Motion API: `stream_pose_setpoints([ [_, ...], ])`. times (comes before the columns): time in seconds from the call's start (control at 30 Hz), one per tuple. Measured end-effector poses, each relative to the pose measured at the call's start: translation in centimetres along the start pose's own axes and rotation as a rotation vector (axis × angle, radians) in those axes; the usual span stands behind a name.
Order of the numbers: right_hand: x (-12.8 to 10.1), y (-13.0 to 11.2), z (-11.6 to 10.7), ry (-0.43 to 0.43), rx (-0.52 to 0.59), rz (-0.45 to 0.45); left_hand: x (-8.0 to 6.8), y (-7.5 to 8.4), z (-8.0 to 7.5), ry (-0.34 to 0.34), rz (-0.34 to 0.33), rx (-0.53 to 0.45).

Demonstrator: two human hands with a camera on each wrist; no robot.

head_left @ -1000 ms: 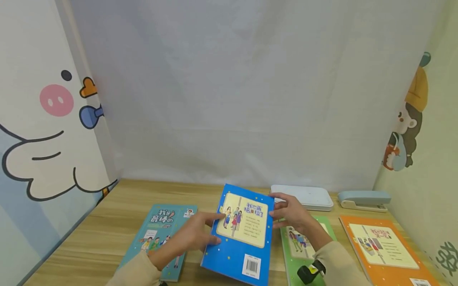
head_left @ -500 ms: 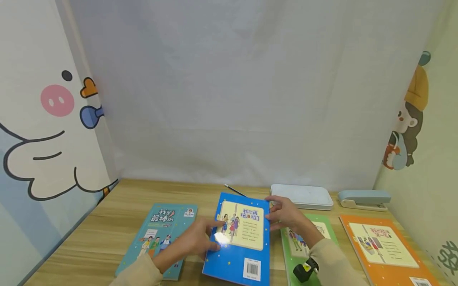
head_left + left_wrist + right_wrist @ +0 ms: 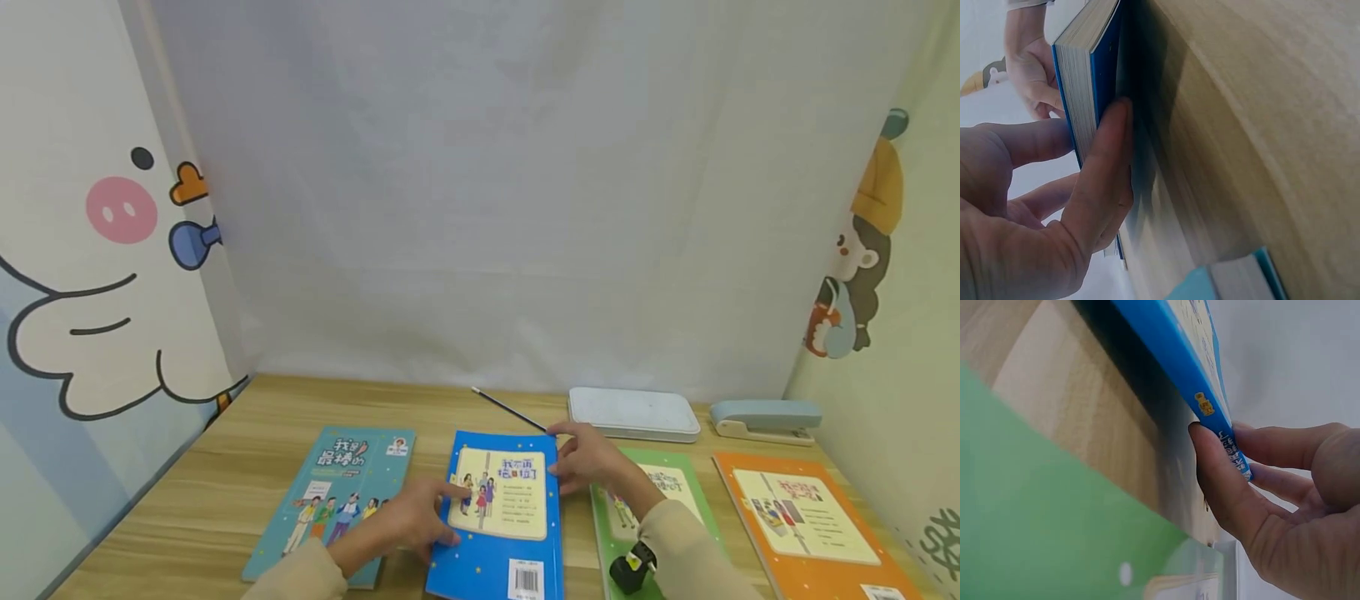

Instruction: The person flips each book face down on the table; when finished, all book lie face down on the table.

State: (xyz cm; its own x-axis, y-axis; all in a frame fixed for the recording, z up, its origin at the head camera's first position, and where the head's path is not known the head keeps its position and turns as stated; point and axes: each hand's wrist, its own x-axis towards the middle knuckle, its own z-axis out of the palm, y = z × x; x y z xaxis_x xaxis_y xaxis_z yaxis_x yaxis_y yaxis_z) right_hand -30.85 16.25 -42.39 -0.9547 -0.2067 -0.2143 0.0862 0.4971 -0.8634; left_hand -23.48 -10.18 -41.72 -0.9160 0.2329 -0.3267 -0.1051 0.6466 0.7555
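Observation:
Both hands hold a blue paperback book (image 3: 498, 550), back cover with a barcode facing up. My left hand (image 3: 416, 517) pinches its left edge; in the left wrist view the fingers (image 3: 1100, 169) lie under the page side and on top of the cover. On the opposite side, my right hand (image 3: 592, 462) pinches the spine near the far corner, as the right wrist view shows with the thumb (image 3: 1222, 475) against it. A shadowed gap shows between the book and the wooden table (image 3: 1260, 125). A teal book (image 3: 330, 500) lies left of it, a green book (image 3: 675, 475) right.
Farther right lies an orange book (image 3: 813, 517). Along the back of the table are a pencil (image 3: 510, 408), a pale flat case (image 3: 633, 412) and a light blue stapler (image 3: 765, 419). A pale curtain (image 3: 487, 208) hangs behind the table.
Both hands have brought the blue book lower and nearer to me, and its tilt has straightened. The pencil behind it has come into sight.

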Motion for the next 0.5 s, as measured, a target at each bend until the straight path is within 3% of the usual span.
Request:
stream_pose_setpoints([
  [0.5,0.54,0.35,0.39,-0.026,-0.037,0.043,0.72,-0.36,0.02,-0.047,-0.032,-0.007],
])
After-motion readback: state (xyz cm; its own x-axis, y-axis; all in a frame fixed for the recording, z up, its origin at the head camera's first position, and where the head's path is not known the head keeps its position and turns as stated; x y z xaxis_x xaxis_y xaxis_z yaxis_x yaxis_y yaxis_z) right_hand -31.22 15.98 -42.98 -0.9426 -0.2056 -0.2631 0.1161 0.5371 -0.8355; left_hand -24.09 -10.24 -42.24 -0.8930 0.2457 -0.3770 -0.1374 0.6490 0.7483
